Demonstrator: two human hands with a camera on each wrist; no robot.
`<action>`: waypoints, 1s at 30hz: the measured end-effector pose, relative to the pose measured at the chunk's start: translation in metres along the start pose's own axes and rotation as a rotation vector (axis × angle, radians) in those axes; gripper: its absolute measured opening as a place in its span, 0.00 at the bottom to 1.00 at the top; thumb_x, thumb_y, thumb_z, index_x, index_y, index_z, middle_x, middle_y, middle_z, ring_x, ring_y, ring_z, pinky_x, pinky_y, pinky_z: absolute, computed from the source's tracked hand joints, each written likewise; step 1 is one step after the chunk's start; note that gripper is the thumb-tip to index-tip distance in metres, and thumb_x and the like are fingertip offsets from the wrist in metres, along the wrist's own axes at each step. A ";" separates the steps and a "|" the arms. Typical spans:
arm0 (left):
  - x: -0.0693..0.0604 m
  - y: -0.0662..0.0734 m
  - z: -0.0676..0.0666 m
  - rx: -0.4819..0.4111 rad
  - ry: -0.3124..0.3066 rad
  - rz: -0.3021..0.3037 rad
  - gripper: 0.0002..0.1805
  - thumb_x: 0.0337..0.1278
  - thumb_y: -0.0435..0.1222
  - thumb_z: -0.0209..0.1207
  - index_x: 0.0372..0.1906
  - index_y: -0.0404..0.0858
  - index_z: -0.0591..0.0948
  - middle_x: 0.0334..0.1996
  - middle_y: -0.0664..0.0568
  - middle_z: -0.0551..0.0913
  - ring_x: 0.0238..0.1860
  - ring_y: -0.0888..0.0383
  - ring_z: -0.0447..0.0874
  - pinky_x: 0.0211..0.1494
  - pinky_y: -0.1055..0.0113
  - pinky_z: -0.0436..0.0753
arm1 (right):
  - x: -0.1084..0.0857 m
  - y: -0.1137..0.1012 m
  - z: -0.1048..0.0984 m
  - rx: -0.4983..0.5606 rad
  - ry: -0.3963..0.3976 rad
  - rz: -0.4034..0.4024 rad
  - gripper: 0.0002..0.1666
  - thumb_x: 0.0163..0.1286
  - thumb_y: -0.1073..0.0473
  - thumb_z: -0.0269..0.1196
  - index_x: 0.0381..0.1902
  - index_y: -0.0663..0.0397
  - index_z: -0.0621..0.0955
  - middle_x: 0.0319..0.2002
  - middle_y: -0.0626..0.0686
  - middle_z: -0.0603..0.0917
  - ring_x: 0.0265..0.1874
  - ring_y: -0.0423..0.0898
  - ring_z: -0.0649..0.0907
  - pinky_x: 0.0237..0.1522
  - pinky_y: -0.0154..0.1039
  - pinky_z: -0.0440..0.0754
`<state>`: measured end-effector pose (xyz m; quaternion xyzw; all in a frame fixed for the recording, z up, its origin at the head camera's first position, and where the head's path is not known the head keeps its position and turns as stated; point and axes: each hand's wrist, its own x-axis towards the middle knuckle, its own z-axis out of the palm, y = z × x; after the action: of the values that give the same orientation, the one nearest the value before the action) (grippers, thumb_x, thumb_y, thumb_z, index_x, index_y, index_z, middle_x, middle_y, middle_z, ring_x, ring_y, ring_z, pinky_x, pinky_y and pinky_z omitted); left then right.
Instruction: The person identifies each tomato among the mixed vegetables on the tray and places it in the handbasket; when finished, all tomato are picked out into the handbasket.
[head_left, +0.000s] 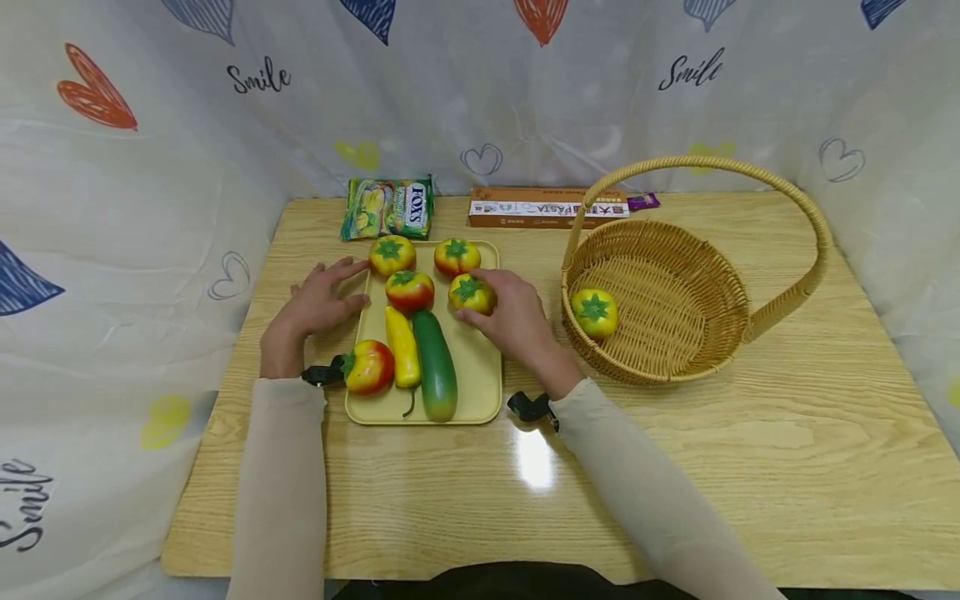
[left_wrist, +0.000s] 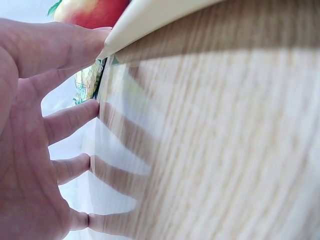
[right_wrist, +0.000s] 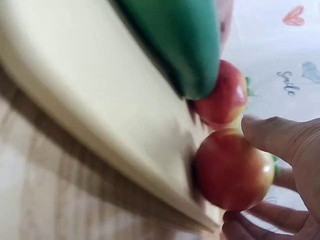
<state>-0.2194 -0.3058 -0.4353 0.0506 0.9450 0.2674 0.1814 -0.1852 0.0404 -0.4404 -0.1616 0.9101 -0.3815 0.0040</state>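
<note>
Right hand (head_left: 517, 321) grips yellow fruit (head_left: 467, 297) on tray (head_left: 478, 379) (left hand (head_left: 318, 300) at tray's edge)

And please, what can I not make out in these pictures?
- Head view: pinched fruit, partly behind the right hand.
- Head view: purple packet, any print too small to read.
- Left wrist view: red fruit, cut off by top edge.
- Right wrist view: green vegetable, cut off by top edge.
</note>
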 end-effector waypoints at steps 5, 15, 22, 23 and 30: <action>0.000 0.001 0.000 -0.003 0.001 0.000 0.38 0.81 0.49 0.58 0.88 0.50 0.63 0.91 0.40 0.48 0.88 0.24 0.31 0.74 0.11 0.28 | -0.001 0.005 0.003 0.026 0.004 -0.040 0.40 0.70 0.52 0.79 0.76 0.55 0.79 0.70 0.59 0.84 0.70 0.57 0.83 0.76 0.51 0.78; 0.001 0.001 0.001 -0.008 0.008 0.010 0.38 0.80 0.48 0.59 0.88 0.49 0.63 0.90 0.40 0.50 0.88 0.23 0.32 0.74 0.11 0.29 | -0.023 0.002 -0.030 0.196 -0.003 -0.049 0.38 0.67 0.56 0.78 0.74 0.55 0.81 0.69 0.59 0.83 0.61 0.56 0.88 0.64 0.50 0.88; 0.001 -0.001 0.001 -0.005 0.006 0.022 0.39 0.81 0.49 0.60 0.89 0.48 0.62 0.91 0.40 0.48 0.87 0.21 0.31 0.73 0.10 0.29 | -0.053 -0.001 -0.077 0.265 -0.042 -0.122 0.38 0.67 0.61 0.78 0.73 0.56 0.81 0.69 0.57 0.84 0.64 0.53 0.87 0.68 0.49 0.86; 0.001 -0.001 0.001 -0.004 0.007 0.019 0.39 0.81 0.49 0.59 0.89 0.49 0.62 0.91 0.40 0.48 0.87 0.22 0.31 0.73 0.10 0.29 | -0.058 0.000 -0.084 0.272 -0.045 -0.124 0.38 0.67 0.62 0.78 0.74 0.56 0.80 0.69 0.57 0.84 0.63 0.54 0.87 0.68 0.49 0.86; 0.001 -0.001 0.000 0.005 0.004 0.021 0.39 0.81 0.49 0.59 0.89 0.48 0.62 0.91 0.39 0.48 0.87 0.21 0.32 0.73 0.10 0.29 | -0.094 0.020 -0.133 0.267 -0.035 -0.101 0.35 0.71 0.64 0.76 0.74 0.48 0.81 0.72 0.53 0.83 0.65 0.49 0.84 0.69 0.34 0.82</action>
<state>-0.2205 -0.3063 -0.4357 0.0603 0.9454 0.2672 0.1764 -0.1189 0.1739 -0.3704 -0.2119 0.8417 -0.4961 0.0221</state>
